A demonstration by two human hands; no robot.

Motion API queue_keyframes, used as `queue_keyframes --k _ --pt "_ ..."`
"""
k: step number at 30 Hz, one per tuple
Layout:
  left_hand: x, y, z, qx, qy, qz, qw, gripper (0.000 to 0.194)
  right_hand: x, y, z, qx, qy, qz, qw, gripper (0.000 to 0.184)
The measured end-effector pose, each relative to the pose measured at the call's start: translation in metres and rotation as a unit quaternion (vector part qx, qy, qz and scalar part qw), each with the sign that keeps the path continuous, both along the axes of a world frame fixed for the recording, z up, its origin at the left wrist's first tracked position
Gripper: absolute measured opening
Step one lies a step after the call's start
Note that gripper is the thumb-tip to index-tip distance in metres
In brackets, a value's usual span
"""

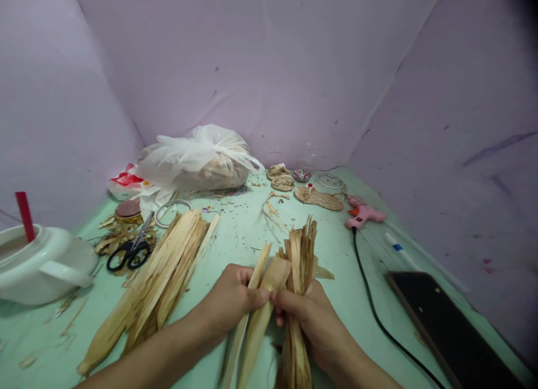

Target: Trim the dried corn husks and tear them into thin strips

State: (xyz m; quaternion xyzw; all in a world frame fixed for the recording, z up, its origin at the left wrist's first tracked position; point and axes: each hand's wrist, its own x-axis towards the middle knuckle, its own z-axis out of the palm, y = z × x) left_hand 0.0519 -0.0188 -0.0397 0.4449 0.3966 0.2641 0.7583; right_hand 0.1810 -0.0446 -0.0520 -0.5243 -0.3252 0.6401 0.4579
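Note:
Dried, straw-coloured leaf strips that look like corn husks fill both hands. My left hand point(240, 292) is closed with its thumb on a pale strip point(265, 299), and a narrower strip point(239, 338) runs through the same hand. My right hand point(313, 316) wraps round a browner bundle of husks point(300, 260), its thumb and fingertips meeting the pale strip beside my left thumb. A larger pile of husks point(163, 271) lies on the table left of my hands. The lower ends of the held strips run out of the frame.
Black-handled scissors point(129, 254) and a white pot point(54, 260) are on the left. A white plastic bag point(202, 159) sits at the back. Rightward are a pink glue gun point(362, 214) with a black cord, a woven sole-shaped piece point(318, 198), a pen point(399, 249) and a phone point(449, 327).

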Motion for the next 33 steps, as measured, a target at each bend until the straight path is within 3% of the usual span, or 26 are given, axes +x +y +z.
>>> queue_keyframes --k 6,11,14,18,21,25,28,31,33 --pt "-0.006 0.002 -0.006 -0.025 -0.048 -0.038 0.998 0.032 0.001 0.002 0.008 -0.004 -0.011 0.022 1.0 0.006" --pt "-0.005 0.0 -0.005 -0.082 -0.07 -0.041 0.993 0.031 0.004 0.003 0.003 0.007 -0.081 0.023 0.996 0.006" --pt "-0.011 0.005 0.006 -0.086 -0.082 -0.019 0.993 0.03 0.01 0.006 -0.001 -0.004 -0.067 0.008 0.998 0.006" --pt "-0.038 0.021 0.036 -0.043 -0.092 0.068 0.992 0.027 0.022 0.014 -0.003 -0.016 -0.037 -0.109 0.993 0.007" --pt "-0.06 0.028 0.057 -0.015 -0.158 0.075 0.985 0.02 0.03 0.019 -0.001 -0.001 0.008 -0.16 0.987 0.011" --pt "-0.066 0.029 0.064 -0.031 -0.158 0.013 0.987 0.018 0.029 0.019 0.004 -0.027 0.037 -0.112 0.993 0.014" --pt "-0.065 0.029 0.063 -0.042 -0.145 -0.016 0.988 0.023 0.028 0.018 0.002 -0.02 -0.005 -0.075 0.997 0.012" --pt "-0.074 0.031 0.069 -0.018 -0.188 -0.003 0.982 0.018 0.031 0.02 -0.001 -0.012 -0.072 -0.086 0.994 0.008" --pt "-0.08 0.032 0.073 0.011 -0.223 0.026 0.975 0.015 0.032 0.02 0.0 -0.012 -0.066 -0.087 0.994 0.006"
